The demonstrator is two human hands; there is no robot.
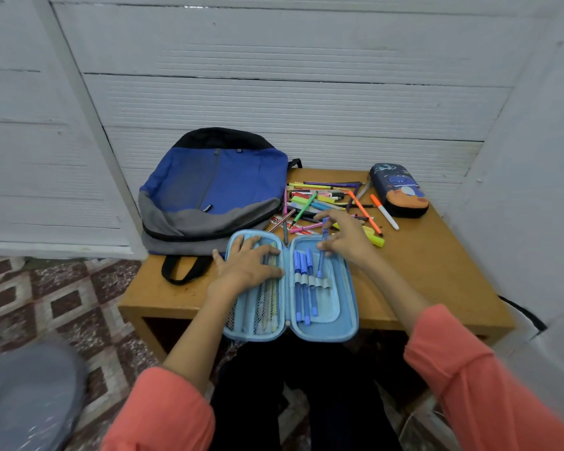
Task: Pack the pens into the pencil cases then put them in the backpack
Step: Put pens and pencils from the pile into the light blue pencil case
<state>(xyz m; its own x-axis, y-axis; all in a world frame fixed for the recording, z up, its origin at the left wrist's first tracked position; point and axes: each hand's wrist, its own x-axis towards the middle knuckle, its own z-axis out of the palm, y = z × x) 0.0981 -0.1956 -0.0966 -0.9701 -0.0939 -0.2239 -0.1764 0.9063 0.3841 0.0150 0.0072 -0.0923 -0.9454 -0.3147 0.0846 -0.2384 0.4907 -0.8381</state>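
Note:
A light blue pencil case (349,307) lies open and flat at the table's front edge. Its left half has a mesh pocket with several pens inside; its right half holds three blue pens (303,284) under elastic loops. My left hand (248,265) presses flat on the mesh half. My right hand (345,239) pinches a fourth blue pen (321,258) above the right half, its lower end near the loops. A heap of coloured pens and markers (319,203) lies behind the case. A blue and grey backpack (209,187) lies flat at the back left, zipped.
A dark blue pencil case (399,190) with a space print sits shut at the back right, an orange-capped white marker (385,212) beside it. The small wooden table (437,271) stands against a white wall. Patterned floor tiles (62,304) lie to the left.

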